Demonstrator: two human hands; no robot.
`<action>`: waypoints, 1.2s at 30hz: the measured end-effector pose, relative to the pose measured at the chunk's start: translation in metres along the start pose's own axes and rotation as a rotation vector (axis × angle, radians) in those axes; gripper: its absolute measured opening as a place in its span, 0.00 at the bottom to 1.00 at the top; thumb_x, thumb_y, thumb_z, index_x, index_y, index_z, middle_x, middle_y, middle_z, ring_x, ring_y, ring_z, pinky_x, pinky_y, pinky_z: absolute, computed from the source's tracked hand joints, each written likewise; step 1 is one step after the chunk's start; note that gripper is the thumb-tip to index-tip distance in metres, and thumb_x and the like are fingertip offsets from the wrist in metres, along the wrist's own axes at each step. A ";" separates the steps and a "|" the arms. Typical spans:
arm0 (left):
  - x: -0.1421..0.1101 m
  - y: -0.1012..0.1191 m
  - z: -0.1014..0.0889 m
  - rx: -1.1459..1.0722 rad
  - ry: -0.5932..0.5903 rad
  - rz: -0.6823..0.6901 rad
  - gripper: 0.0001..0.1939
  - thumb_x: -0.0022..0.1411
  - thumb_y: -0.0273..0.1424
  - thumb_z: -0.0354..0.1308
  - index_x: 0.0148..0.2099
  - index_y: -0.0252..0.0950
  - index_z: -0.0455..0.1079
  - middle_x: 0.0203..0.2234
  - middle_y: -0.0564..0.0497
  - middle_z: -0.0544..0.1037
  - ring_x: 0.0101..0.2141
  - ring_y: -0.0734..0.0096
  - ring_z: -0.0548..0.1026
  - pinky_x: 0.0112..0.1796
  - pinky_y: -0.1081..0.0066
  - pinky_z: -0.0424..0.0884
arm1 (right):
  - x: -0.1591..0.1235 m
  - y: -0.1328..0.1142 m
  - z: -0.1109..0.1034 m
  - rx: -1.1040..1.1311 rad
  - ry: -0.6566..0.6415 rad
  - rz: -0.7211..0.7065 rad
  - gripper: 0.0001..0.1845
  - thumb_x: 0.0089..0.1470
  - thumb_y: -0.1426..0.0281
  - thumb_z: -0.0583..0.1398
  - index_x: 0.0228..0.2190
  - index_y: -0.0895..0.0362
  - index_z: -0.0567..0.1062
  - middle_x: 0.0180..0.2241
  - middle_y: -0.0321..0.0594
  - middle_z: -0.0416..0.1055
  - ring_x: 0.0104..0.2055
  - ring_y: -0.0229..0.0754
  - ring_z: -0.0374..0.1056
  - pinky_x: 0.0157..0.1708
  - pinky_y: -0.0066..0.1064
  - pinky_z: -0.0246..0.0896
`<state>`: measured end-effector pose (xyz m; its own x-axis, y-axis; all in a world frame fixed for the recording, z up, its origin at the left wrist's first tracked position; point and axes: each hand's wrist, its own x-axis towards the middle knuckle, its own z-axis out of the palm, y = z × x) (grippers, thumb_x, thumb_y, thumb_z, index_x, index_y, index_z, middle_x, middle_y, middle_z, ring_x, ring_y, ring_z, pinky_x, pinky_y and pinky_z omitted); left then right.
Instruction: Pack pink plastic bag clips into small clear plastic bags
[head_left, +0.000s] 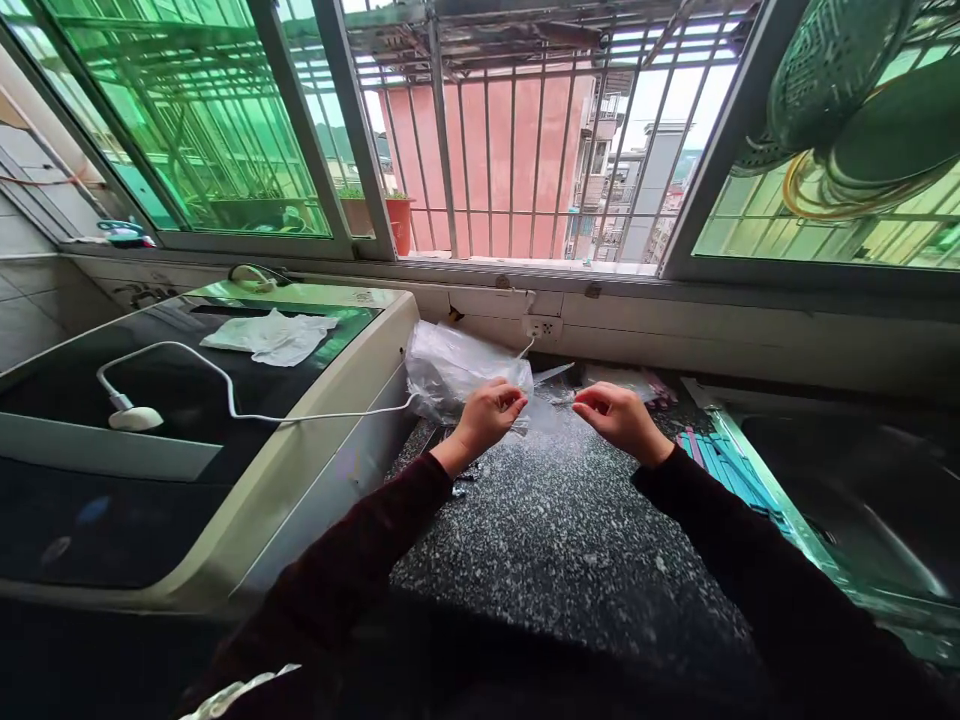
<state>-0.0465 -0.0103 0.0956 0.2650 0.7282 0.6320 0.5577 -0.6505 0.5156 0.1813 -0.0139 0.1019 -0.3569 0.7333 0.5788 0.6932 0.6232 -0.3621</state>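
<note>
Over the speckled dark countertop [555, 540], my left hand [489, 415] is closed in a pinch. My right hand [619, 415] pinches too, a short gap to the right. Between the fingertips stretches a small clear plastic bag [550, 418], thin and hard to see against the counter. Behind my left hand lies a heap of clear plastic bags [457, 362]. Several thin teal strips [735, 470], with some pink ones, rest beside my right forearm. Small dark bits near my left wrist are too blurred to name.
A washing machine [352, 400] stands at the left, with a white cable [225, 378] and a crumpled white cloth [274, 337] on its lid. At the right is a metal sink [847, 470]. Baskets [840, 80] hang at the barred window; a wall socket [541, 326] sits below it.
</note>
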 end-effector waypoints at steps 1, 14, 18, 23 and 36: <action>-0.006 0.003 0.004 -0.020 0.009 0.001 0.09 0.57 0.28 0.55 0.25 0.34 0.69 0.21 0.54 0.66 0.23 0.76 0.63 0.27 0.75 0.61 | -0.014 0.003 -0.002 0.051 0.016 0.036 0.11 0.52 0.63 0.57 0.27 0.57 0.75 0.24 0.39 0.71 0.24 0.37 0.63 0.26 0.28 0.56; -0.067 -0.005 0.079 -0.156 0.092 0.017 0.09 0.59 0.31 0.54 0.28 0.35 0.70 0.22 0.52 0.68 0.24 0.74 0.66 0.27 0.74 0.63 | -0.103 0.017 0.045 0.372 0.077 0.451 0.11 0.47 0.64 0.59 0.31 0.58 0.75 0.23 0.37 0.68 0.23 0.35 0.61 0.24 0.27 0.58; -0.074 -0.016 0.080 -0.188 0.089 0.016 0.09 0.59 0.31 0.54 0.29 0.36 0.70 0.22 0.52 0.68 0.25 0.74 0.67 0.27 0.74 0.63 | -0.102 0.013 0.049 0.346 0.064 0.411 0.09 0.48 0.65 0.58 0.28 0.57 0.76 0.23 0.37 0.68 0.23 0.35 0.60 0.24 0.27 0.57; -0.075 -0.020 0.080 -0.176 0.055 0.018 0.08 0.59 0.30 0.54 0.30 0.36 0.71 0.22 0.52 0.69 0.25 0.74 0.68 0.28 0.73 0.65 | -0.104 0.011 0.051 0.363 0.023 0.427 0.09 0.49 0.64 0.58 0.26 0.56 0.75 0.24 0.39 0.70 0.24 0.36 0.61 0.24 0.28 0.57; -0.078 -0.007 0.079 -0.215 0.019 0.007 0.09 0.60 0.31 0.54 0.30 0.36 0.72 0.22 0.51 0.69 0.26 0.73 0.68 0.29 0.73 0.66 | -0.105 0.009 0.052 0.390 0.008 0.454 0.15 0.49 0.58 0.58 0.23 0.56 0.71 0.22 0.37 0.67 0.23 0.36 0.60 0.23 0.28 0.57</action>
<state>-0.0088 -0.0453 -0.0030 0.2521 0.7203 0.6462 0.3747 -0.6884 0.6211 0.1926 -0.0713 -0.0006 -0.0731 0.9485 0.3083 0.4935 0.3030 -0.8152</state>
